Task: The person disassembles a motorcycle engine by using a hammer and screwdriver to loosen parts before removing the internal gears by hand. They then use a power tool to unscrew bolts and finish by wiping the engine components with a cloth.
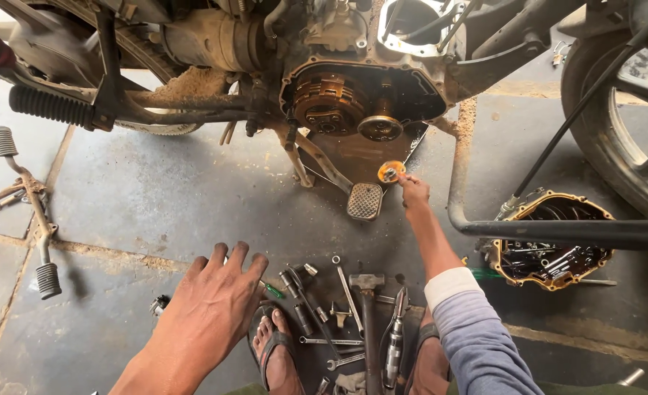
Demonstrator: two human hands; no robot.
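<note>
At twelve o'clock: open motorcycle engine (pixel 353 102).
Right hand (pixel 412 192): fingertips pinched on a small oily round part (pixel 390 172).
Left hand (pixel 210 303): fingers spread, empty, nine o'clock of scattered tools (pixel 338 314).

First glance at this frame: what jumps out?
The opened engine side at top centre, its clutch exposed. Just below, the right hand holds a small orange round part. Bottom centre, the left hand hovers spread beside scattered hand tools; the removed engine cover lies right.
</note>
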